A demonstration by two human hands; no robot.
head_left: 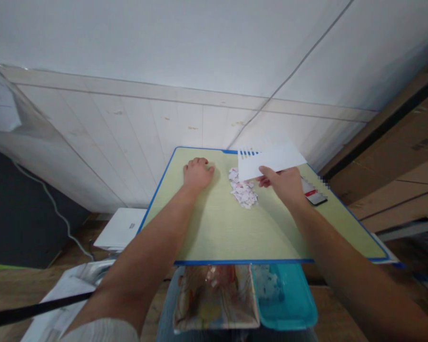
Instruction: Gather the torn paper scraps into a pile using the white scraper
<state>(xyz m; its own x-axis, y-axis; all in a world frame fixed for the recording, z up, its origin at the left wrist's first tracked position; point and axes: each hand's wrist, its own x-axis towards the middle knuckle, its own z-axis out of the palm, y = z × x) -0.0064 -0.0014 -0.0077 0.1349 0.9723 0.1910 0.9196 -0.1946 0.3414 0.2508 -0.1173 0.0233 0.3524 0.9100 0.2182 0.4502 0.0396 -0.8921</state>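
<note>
From my end, head view: right hand (287, 186) has the white paper (274, 160) pinched, thumb on top, other fingers below. Paper spreads to both sides of those fingertips, held over the table (221, 232); I see slots cut in its left end, beyond the thumb. Paper scraps (245, 194) are heaped on the table just left of the right fingertips. Sheet overlaps the heap in my view, can't tell if they touch. Left hand (198, 174) rests palm down left of the scraps, fingers loosely bent, thumb apart from them. Phone (318, 197) lies just right of the right hand, partly pixelated. Nearer me than either hand's fingers, past the table edge: patterned box (217, 324) and blue tub (301, 301), side by side.
</note>
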